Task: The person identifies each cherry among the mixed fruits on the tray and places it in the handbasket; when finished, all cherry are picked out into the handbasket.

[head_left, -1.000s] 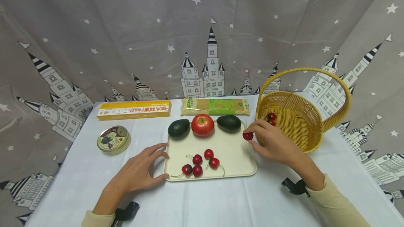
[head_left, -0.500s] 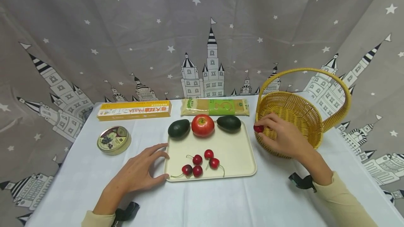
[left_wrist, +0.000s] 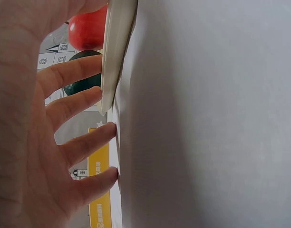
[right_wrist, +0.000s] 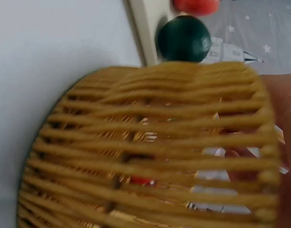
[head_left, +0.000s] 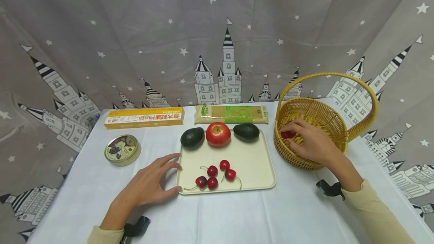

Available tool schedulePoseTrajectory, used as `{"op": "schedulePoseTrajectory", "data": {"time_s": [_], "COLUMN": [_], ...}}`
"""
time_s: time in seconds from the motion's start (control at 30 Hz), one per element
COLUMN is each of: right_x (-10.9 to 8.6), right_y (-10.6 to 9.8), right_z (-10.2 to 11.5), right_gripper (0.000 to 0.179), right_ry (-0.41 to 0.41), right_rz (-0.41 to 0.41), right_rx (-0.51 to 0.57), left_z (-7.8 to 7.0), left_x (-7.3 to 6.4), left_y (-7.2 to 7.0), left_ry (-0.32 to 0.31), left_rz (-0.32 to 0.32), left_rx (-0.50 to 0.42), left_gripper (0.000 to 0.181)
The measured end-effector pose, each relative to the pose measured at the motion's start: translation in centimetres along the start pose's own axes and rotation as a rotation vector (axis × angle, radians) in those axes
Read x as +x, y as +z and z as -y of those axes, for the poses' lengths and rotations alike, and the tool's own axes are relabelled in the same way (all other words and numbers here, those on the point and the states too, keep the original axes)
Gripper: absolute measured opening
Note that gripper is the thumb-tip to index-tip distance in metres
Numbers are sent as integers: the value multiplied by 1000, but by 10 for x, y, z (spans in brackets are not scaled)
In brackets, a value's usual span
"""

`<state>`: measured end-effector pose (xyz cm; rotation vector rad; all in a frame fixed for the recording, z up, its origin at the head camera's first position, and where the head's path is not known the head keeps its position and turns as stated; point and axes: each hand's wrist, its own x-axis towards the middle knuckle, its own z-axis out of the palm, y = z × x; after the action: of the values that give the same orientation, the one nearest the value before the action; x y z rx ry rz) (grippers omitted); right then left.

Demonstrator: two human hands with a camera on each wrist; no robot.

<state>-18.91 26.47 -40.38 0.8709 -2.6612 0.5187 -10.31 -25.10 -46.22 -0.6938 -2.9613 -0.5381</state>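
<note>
Placing step, looks like: right hand (head_left: 312, 140) pinches cherry (head_left: 286, 134) inside wicker basket (head_left: 286, 153), next move needs release; left hand (head_left: 147, 182), fingers loosely spread, touches tray (head_left: 257, 168) left of basket.

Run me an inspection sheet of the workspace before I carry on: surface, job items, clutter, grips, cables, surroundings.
Surface: white cloth on the table, lightly creased.
Job items: cream tray with five cherries near its front; tomato between two avocados along its far edge; yellow basket to its right, handle up.
Clutter: pasta box and green-and-tan packet behind; round tin at left.
Grips: left hand at the tray's left edge, fingers spread; right hand in the basket's opening, pinching a red cherry, partly hidden.
Cables: nothing seen.
Surroundings: grey curtain printed with stars and castles.
</note>
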Motion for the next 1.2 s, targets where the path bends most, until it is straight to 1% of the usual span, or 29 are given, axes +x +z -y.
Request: {"op": "schedulePoseTrajectory", "data": {"time_s": [0.23,0.57,0.8,1.07,1.2], "right_x": [2,5,7,13,13], "right_y": [4,9,15,16,16], "right_z": [-13,-29,-40,-45,-46], "right_gripper": [29,31,32,31,32], "right_ry": [61,108,117,94,108], "right_rz": [80,191,226,240,255], "right_rx": [-5,-6,-16,-20,-23], "left_z": [1,1,1,1,1], "left_x": [0,0,1,2,1], "left_y": [0,1,1,0,0], "left_ry": [-5,-12,-21,-22,-18], "left_rz": [12,20,31,32,31], "left_rx": [0,0,3,5,3], "left_gripper": [49,49,49,50,50]}}
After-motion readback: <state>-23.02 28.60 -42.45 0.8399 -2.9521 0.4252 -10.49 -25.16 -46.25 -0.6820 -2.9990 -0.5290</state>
